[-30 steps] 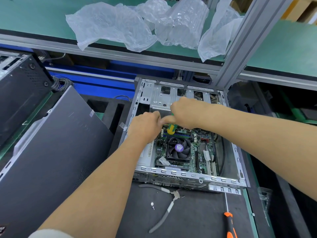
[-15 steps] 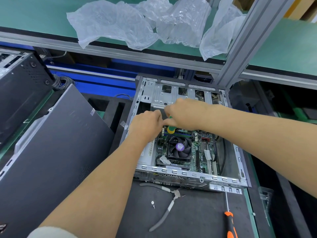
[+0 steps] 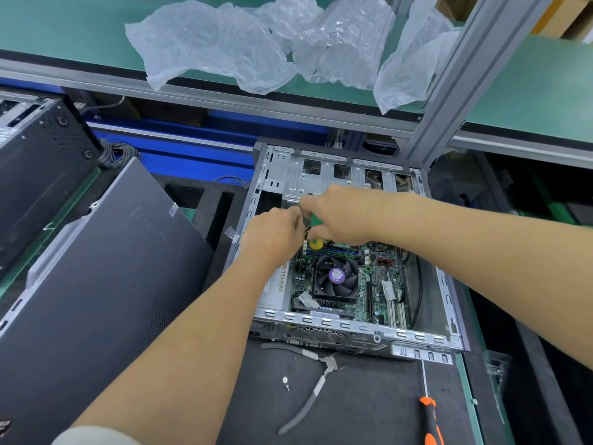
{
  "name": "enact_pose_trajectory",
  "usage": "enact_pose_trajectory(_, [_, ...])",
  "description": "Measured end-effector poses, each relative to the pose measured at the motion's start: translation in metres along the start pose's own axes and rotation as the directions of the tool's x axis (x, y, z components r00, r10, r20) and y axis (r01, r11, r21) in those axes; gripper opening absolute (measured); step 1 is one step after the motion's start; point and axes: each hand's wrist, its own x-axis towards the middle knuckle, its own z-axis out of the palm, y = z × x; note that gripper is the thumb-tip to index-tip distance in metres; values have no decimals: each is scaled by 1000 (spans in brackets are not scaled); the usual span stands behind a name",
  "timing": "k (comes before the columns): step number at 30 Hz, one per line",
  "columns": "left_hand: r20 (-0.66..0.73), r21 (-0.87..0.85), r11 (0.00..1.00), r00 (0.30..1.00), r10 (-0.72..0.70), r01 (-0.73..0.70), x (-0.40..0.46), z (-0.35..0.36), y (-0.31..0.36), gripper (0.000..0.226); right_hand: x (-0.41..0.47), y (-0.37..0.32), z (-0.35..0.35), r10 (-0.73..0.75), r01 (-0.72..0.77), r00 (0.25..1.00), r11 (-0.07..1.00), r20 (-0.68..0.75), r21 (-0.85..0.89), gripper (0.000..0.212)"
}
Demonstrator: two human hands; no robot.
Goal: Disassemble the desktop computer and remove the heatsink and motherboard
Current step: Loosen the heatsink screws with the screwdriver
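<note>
Green bench shelf (image 3: 64, 36) on aluminium framing (image 3: 462, 78), above a possibly foam black mat (image 3: 369, 409).

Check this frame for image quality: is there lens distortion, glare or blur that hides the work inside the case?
Head view: wide-angle bending curves the shelf rail and stretches both forearms; lighting is even and soft, with mild sheen on the plastic wrap; the fan and motherboard are reasonably sharp; the left hand and right hand cover the green-handled screwdriver, hiding its tip.
</note>
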Motion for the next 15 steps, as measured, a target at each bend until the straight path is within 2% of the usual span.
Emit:
enact_pose_trajectory(2, [-37,-6,1000,999,-6,5,-1,0,0,35,0,3,0,-107,107,992,994,66,-3,25])
enact_pose_trajectory(4, [-33,4,1000,999,-11,11,-1,0,0,34,-1,5,-1,-110,108,991,994,82,29,29])
enact_pose_trajectory(6, [-8,23,1000,1000,-20,20,0,1,1,27,-2,8,-1,-33,29,998,998,61,56,38])
enact_pose_trajectory(9, [33,45,999,999,-17,15,2,1,0,20,-3,5,3,137,-138,990,990,13,38,64])
enact_pose_trajectory(11, [41,70,998,999,-11,8,2,2,0,18,-2,4,4,181,-180,983,983,-30,27,69])
enact_pose_trajectory(13, [6,61,998,1000,-6,5,1,2,-1,21,-2,4,4,94,-97,995,994,-44,-51,52])
enact_pose_trajectory(15, [-15,47,999,1000,4,-3,1,3,-1,20,-3,7,3,-62,59,998,992,-19,-109,29])
